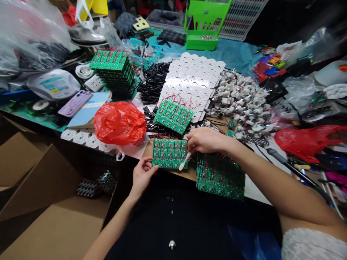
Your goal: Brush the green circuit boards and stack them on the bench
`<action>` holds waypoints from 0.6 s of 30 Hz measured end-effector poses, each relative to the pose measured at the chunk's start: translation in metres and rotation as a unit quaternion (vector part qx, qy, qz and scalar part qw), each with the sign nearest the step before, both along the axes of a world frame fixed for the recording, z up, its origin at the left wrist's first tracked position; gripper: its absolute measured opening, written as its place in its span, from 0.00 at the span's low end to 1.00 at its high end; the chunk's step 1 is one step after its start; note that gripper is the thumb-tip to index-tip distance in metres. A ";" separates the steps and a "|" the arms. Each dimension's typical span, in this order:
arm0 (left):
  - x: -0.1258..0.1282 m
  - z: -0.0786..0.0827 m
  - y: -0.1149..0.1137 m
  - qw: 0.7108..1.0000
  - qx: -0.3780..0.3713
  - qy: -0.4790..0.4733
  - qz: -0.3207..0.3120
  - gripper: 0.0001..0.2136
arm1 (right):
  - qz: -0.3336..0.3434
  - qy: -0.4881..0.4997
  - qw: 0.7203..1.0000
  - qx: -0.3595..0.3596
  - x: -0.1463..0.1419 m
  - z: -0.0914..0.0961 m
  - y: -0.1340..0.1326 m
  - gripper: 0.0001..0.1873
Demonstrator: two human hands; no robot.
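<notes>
A green circuit board panel (168,152) with red wires lies at the table's near edge. My left hand (142,175) grips its lower left corner, fingers closed on the edge. My right hand (204,140) is closed around a small white brush-like tool (184,161), whose tip rests on the panel's right side. A stack of similar green panels (221,175) sits just right of it, under my right forearm. Another panel (173,115) lies tilted behind.
A red plastic bag (119,122) sits left of the panel. White perforated sheets (193,79), a heap of white wired parts (242,101), a tall stack of green boards (114,70), a second red bag (309,141) and cardboard boxes (40,187) surround the spot.
</notes>
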State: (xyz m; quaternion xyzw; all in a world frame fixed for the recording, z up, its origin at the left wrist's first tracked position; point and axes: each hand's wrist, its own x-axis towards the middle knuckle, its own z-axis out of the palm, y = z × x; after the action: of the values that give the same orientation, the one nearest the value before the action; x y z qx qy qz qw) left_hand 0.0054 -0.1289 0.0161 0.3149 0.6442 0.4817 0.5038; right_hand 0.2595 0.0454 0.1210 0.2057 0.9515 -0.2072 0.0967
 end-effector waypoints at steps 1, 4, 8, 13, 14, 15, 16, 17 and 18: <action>0.000 0.000 0.001 1.000 0.001 0.002 -0.002 0.21 | -0.017 0.002 1.000 0.007 0.002 -0.002 0.004 0.06; -0.001 -0.001 0.002 1.000 -0.001 -0.003 -0.005 0.21 | -0.104 0.008 0.994 0.043 0.014 -0.006 0.025 0.06; -0.001 0.009 0.004 1.000 -0.018 -0.022 0.004 0.22 | -0.181 0.016 0.975 0.129 0.032 0.002 0.043 0.08; -0.011 0.041 0.006 1.000 0.010 -0.022 0.002 0.20 | -0.233 0.099 0.948 0.192 0.053 0.030 0.024 0.14; -0.015 0.048 0.008 0.999 0.010 -0.042 -0.005 0.20 | -0.239 0.120 0.946 0.181 0.059 0.035 0.017 0.15; -0.019 0.056 0.012 0.998 0.005 -0.068 -0.013 0.20 | -0.244 0.142 0.945 0.167 0.065 0.039 0.011 0.16; -0.023 0.063 0.017 0.996 -0.003 -0.092 -0.018 0.20 | -0.253 0.164 0.941 0.154 0.071 0.043 0.005 0.17; -0.027 0.069 0.024 0.993 -0.008 -0.112 -0.021 0.21 | -0.266 0.187 0.935 0.143 0.077 0.046 -0.001 0.17; -0.029 0.074 0.034 0.992 -0.007 -0.128 -0.021 0.21 | -0.284 0.214 0.924 0.139 0.082 0.047 -0.006 0.16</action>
State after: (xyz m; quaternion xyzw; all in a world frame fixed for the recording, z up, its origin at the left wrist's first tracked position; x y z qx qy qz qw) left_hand -0.0239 -0.0949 0.0897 0.2612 0.5711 0.5027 0.5941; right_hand 0.3413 0.0395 0.1683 0.4291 0.8706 -0.1312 -0.2015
